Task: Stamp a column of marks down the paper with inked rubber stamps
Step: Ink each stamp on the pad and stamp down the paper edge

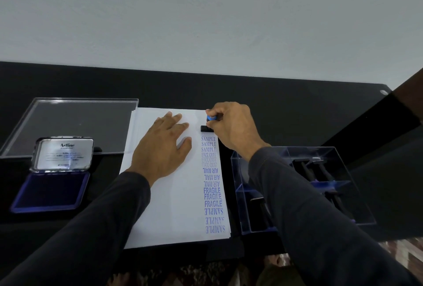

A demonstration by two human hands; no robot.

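While left hand (pixel 163 148) is pressing flat on thin, slippery paper (pixel 174 205) | right hand (pixel 231 125) is gripping stiff, light stamp (pixel 209 124) by its knob.

— What do we have beyond the work itself?

— We see a black table (pixel 274 102), its far edge running along a plain pale wall (pixel 206 22). At the table's far left lies a flat clear plastic lid (pixel 80 123), near that far edge.

— And on the right?

— We find a clear plastic box (pixel 338 152) with inner dividers, close to the table's near right edge. By the far right corner we spot a small pale round mark (pixel 383 92); we cannot tell what it is.

— Below the table?

— Past the near edge we see a patterned floor covering (pixel 400 253) in brown and pale tones.
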